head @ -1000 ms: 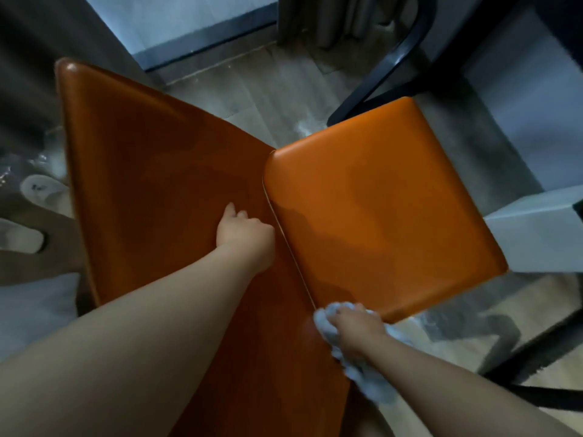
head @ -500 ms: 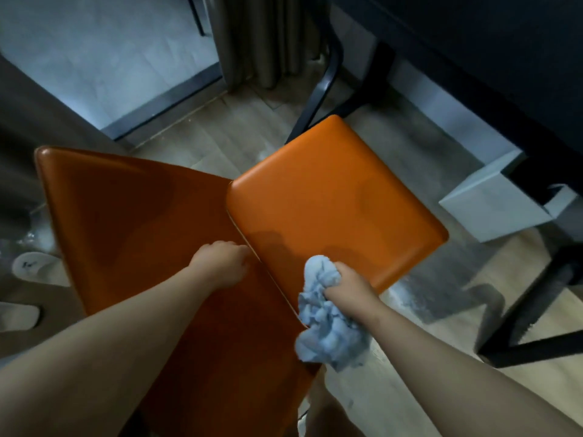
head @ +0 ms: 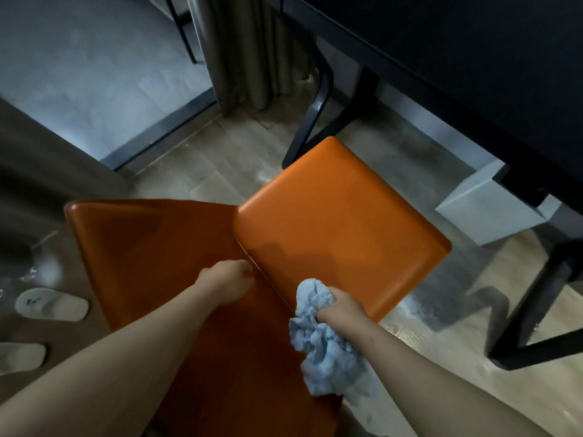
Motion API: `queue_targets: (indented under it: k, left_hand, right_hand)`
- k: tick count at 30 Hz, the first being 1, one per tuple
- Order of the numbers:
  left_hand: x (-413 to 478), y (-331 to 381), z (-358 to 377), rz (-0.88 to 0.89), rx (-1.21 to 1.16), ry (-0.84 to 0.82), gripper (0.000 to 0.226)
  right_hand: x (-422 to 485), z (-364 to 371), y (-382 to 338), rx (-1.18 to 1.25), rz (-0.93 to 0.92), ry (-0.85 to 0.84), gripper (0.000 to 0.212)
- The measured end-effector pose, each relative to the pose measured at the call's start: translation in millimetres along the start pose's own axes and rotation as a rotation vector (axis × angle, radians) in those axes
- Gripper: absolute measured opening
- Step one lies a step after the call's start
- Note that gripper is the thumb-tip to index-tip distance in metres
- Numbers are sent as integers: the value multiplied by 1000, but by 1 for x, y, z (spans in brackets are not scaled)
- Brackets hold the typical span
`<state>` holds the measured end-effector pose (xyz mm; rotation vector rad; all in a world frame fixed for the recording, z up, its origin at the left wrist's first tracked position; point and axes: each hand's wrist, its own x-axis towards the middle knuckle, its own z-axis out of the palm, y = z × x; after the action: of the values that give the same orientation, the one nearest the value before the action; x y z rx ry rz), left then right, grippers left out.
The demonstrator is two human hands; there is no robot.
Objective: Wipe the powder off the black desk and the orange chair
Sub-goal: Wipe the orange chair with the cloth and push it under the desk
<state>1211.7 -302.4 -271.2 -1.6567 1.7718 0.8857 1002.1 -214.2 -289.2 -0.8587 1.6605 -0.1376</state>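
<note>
Nearest the camera, two bare forearms reach forward over the orange chair (head: 334, 234). The right hand (head: 342, 305) has its fingers curled tight round a bunched pale blue cloth (head: 321, 348), most of which hangs loose below the fist. The wad sits at the near edge of the seat, close to the seam where seat meets backrest, so this reads as a wiping grip: the cloth is gathered into a pad that can be pushed along the leather.

To its left, the left hand (head: 228, 280) rests on the backrest panel just beside that seam, knuckles up and fingers curled under. It seems to be bracing the chair so it does not shift under the wiping; whether the fingertips hook into the seam I cannot tell.

The seat looks mostly clean, with a dull darker patch near the seam that may be damp or only shadow. On the wooden floor (head: 220, 181), pale powdery smears lie right of the seat's near corner and by its far corner.

Far left, a pair of slippers (head: 52, 304) lies on the floor. Beyond the chair hangs a curtain (head: 249, 48), and at far right the black tabletop (head: 473, 52) spans the corner, with a white box (head: 485, 209) beneath its edge. Its surface is too dark to judge for powder.
</note>
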Motion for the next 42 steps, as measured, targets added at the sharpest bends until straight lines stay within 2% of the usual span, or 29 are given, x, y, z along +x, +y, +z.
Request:
queue_targets:
  k: [4, 8, 10, 12, 14, 16, 17, 19, 21, 23, 25, 29, 31, 32, 33, 34, 36, 39, 42]
  left_hand:
    - [13, -25, -28, 100, -50, -11, 38]
    - [15, -41, -55, 235, -12, -31, 36]
    - [12, -45, -67, 304, 16, -44, 36]
    - [9, -49, -80, 386, 75, -23, 34]
    - [8, -54, -91, 451, 152, 12, 33]
    - [11, -59, -100, 485, 235, 33, 33]
    - [13, -61, -104, 492, 283, 27, 35]
    - [21, -65, -110, 493, 396, 13, 38]
    - [30, -68, -117, 489, 516, 41, 42]
    - [40, -71, -126, 479, 601, 77, 45]
    - [49, -77, -137, 448, 628, 82, 48]
    - [66, -91, -149, 273, 402, 22, 51]
    - [72, -95, -149, 164, 272, -47, 54]
    - [74, -97, -148, 103, 195, -84, 54]
    - [76, -99, -146, 51, 112, -117, 52]
    - [78, -99, -146, 26, 42, -145, 47]
    - [84, -100, -145, 40, -37, -193, 34]
    - [94, -104, -145, 60, -84, -261, 27]
    - [112, -109, -139, 33, -174, -300, 29]
  right_hand:
    - [12, 30, -41, 12, 24, 12, 19]
    - [16, 77, -80, -29, 12, -116, 4]
    - [16, 92, -89, -61, 55, -110, 9]
    - [16, 99, -91, 10, 137, -92, 14]
    - [14, 102, -91, 7, 254, -124, 40]
    - [18, 106, -84, -295, 289, -154, 76]
    - [19, 110, -82, -411, 274, -151, 80]
    - [20, 113, -82, -427, 266, -158, 72]
    - [18, 113, -82, -314, 272, -130, 64]
    - [14, 112, -80, -215, 235, -8, 55]
    - [11, 114, -80, -110, 182, 115, 36]
    - [22, 107, -110, 147, 105, 251, 32]
    - [35, 105, -135, 290, 43, 192, 25]
    - [39, 109, -145, 290, 9, 96, 23]
    - [42, 116, -152, 194, -37, -22, 30]
    - [44, 121, -152, 29, -69, -127, 49]
    - [47, 129, -143, -208, -52, -223, 78]
    - [49, 131, -132, -192, -32, -234, 76]
    - [56, 135, -143, -151, -57, -117, 54]
